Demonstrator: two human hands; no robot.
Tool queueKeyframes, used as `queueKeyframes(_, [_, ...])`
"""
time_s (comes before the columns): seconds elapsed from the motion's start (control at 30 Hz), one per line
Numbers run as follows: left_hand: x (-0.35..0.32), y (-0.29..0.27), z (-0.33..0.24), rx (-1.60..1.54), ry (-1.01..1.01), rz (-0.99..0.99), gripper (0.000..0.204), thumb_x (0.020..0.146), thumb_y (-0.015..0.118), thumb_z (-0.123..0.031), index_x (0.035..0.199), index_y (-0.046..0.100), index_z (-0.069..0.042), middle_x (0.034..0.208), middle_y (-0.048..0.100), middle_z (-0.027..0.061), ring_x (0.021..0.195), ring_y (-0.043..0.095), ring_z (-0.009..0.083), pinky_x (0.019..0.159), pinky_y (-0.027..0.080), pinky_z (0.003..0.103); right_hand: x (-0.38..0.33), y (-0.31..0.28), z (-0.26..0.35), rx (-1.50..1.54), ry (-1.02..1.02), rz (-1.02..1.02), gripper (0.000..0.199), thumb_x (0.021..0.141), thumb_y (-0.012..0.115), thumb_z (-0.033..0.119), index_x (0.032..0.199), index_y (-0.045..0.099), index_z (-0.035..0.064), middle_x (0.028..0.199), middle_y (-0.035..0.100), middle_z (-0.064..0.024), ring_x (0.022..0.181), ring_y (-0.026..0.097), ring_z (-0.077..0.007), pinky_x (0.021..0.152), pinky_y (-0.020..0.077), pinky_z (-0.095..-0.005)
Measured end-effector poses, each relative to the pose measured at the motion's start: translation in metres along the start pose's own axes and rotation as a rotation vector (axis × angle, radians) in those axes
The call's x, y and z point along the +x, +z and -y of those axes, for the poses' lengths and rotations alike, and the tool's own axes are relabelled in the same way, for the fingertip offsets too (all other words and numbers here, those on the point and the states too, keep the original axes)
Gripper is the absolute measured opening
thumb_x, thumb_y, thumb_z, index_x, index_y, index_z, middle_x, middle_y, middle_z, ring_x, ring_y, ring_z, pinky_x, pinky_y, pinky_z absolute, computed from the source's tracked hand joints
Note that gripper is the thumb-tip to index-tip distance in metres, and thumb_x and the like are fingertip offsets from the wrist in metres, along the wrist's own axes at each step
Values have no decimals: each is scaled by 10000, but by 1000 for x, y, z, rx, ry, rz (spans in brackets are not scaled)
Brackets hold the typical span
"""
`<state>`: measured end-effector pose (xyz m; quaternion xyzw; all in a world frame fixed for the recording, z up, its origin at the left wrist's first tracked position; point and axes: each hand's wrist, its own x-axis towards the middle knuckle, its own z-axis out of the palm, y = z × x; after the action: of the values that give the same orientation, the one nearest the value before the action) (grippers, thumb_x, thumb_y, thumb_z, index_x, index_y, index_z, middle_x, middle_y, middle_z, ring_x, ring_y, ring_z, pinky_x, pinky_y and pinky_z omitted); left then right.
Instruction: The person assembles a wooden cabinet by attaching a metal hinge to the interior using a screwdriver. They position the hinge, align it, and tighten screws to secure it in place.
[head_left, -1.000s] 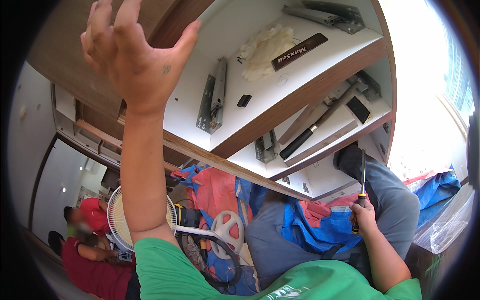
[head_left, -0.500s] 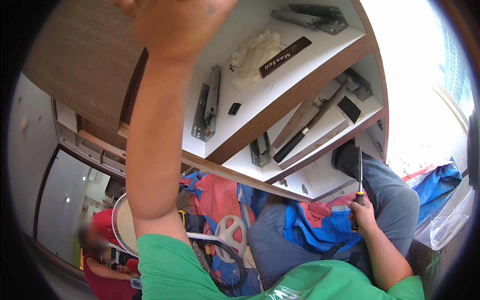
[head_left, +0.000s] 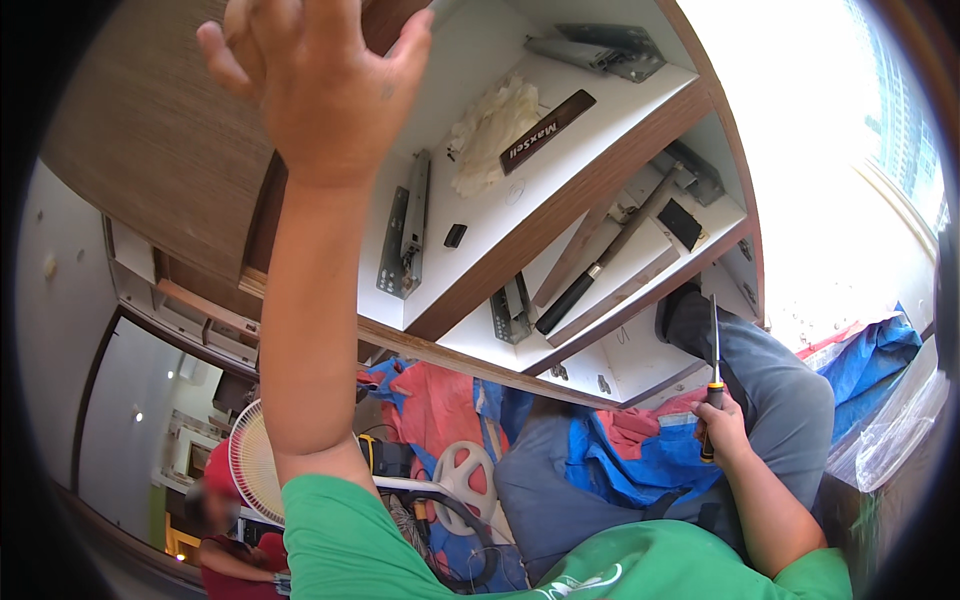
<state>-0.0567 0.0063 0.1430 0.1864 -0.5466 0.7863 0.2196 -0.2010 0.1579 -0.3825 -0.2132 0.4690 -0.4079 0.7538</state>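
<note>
My left hand (head_left: 325,95) is raised in front of the cabinet with its fingers apart. Some fingertips run past the top edge, and nothing shows in its palm side, which faces away. Low on the right, my right hand (head_left: 722,425) is closed round the black-and-yellow handle of a screwdriver (head_left: 715,345), whose long metal shaft points up beside my knee. Behind my left hand is the upper white compartment (head_left: 480,225), holding a crumpled cream cloth (head_left: 490,130), a dark label strip (head_left: 547,130), a small black piece (head_left: 455,236) and metal drawer slides (head_left: 405,235).
In the lower compartment, a hammer-like tool with a black grip (head_left: 570,300) lies by wooden boards (head_left: 620,290). A white fan (head_left: 255,460), a beige reel (head_left: 465,480) and a blue tarp (head_left: 630,465) surround my legs. A co-worker (head_left: 235,560) sits at the lower left.
My left hand has come lower into view, with its fingers now seen spread. The cabinet sits slightly further left and lower in view. My right hand still grips the screwdriver.
</note>
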Motion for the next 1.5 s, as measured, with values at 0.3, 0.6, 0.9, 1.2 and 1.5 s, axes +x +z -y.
queueKeyframes(0.3, [-47, -28, 45, -159, 20, 245, 641, 739, 899, -352, 1299, 597, -279, 1507, 449, 8, 1440, 380, 311, 1146, 218, 635, -5, 0, 5, 32, 14, 19, 141, 882, 689, 116, 881, 553, 80, 621, 518, -25, 482, 498, -140, 461, 407, -305])
queueKeyframes(0.6, [-83, -65, 68, -165, -2, 221, 539, 764, 861, -268, 1252, 634, -278, 1478, 505, 34, 1418, 408, 307, 1169, 218, 566, -6, 2, 6, 41, 37, 13, 142, 893, 684, 107, 899, 543, 92, 623, 507, -19, 487, 484, -138, 476, 417, -305])
queueKeyframes(0.9, [-198, -208, -51, -1027, -242, 575, 184, 771, 811, -153, 854, 654, -106, 821, 659, 32, 812, 637, 253, 771, 455, 430, -5, 2, 5, 6, 60, -42, 148, 884, 705, 121, 872, 562, 88, 625, 516, -16, 499, 499, -141, 483, 426, -307])
queueKeyframes(1.2, [-338, -393, -226, -1455, -1059, 1439, 254, 932, 671, -173, 743, 573, -34, 735, 591, 121, 761, 585, 371, 710, 465, 482, -3, 6, -4, 25, 18, -47, 145, 925, 690, 135, 918, 551, 97, 621, 528, -31, 504, 514, -160, 511, 458, -317])
queueKeyframes(1.5, [-377, -444, -315, -1661, -1394, 1526, 307, 943, 587, -80, 1241, 647, -34, 878, 711, 137, 893, 703, 288, 809, 549, 387, -3, 17, -6, -49, -53, -66, 249, 956, 700, 295, 1016, 555, 102, 618, 534, -41, 506, 547, -167, 517, 470, -311])
